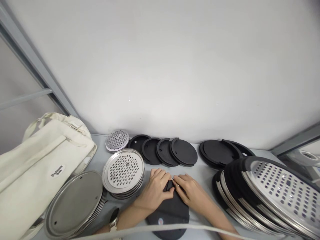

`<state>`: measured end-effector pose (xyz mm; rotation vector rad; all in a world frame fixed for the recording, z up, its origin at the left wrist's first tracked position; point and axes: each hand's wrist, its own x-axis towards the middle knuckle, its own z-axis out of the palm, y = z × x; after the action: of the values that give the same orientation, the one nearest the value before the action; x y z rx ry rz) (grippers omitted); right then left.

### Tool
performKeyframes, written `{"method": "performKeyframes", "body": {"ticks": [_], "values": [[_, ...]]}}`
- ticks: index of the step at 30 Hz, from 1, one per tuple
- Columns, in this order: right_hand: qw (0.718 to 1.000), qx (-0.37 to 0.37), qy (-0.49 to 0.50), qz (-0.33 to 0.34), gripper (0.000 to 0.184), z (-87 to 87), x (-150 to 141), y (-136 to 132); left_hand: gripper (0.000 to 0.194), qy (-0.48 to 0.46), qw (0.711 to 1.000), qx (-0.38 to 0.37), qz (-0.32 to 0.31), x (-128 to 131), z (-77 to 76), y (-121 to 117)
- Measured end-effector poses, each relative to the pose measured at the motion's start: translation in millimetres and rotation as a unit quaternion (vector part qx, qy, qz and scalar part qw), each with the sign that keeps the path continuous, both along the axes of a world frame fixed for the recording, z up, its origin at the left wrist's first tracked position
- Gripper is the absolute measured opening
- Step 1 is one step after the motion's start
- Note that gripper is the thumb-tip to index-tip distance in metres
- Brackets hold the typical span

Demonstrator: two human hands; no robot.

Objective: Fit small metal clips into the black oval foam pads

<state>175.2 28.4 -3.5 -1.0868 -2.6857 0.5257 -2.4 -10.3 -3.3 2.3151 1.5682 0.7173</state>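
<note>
My left hand is closed on a small black block, thumb below it and fingers above. My right hand pinches a tiny shiny metal piece against the block's upper end; what exactly it is, I cannot make out. Under both hands lies a flat black disc with a straight-cut notch on its right side and a small round sticker. Close to my left hand stands a stack of perforated metal discs, like grater plates. Black round lids overlap in a row beyond my hands.
A large stack of perforated discs with black rims leans on the right, with more black lids behind. To the left are plain metal discs and a cream bag. A pale strap crosses the near edge.
</note>
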Motion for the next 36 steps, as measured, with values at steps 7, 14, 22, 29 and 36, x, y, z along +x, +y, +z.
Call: {"method": "performKeyframes", "body": {"ticks": [7, 14, 22, 29, 36], "values": [[1.000, 0.007, 0.002, -0.001, 0.019, -1.9, 1.7, -1.7, 0.014, -0.012, 1.000, 0.015, 0.000, 0.2, 0.1, -1.4], [1.000, 0.017, -0.003, 0.002, 0.020, -0.8, 1.5, -1.9, 0.017, -0.018, 1.000, 0.017, -0.003, 0.2, 1.2, -2.2], [1.000, 0.021, -0.002, -0.001, 0.019, -3.9, 1.8, -0.2, 0.029, -0.014, 1.000, 0.013, 0.001, 2.1, -3.4, -1.6], [1.000, 0.017, 0.011, -0.001, 0.020, -3.4, 2.0, -0.5, 0.015, -0.017, 1.000, 0.002, 0.016, 3.0, 0.7, -1.9], [1.000, -0.009, 0.017, -0.007, 0.022, -1.1, 1.2, -0.6, 0.013, -0.027, 1.000, -0.005, 0.013, 4.0, -0.9, 0.6]]}}
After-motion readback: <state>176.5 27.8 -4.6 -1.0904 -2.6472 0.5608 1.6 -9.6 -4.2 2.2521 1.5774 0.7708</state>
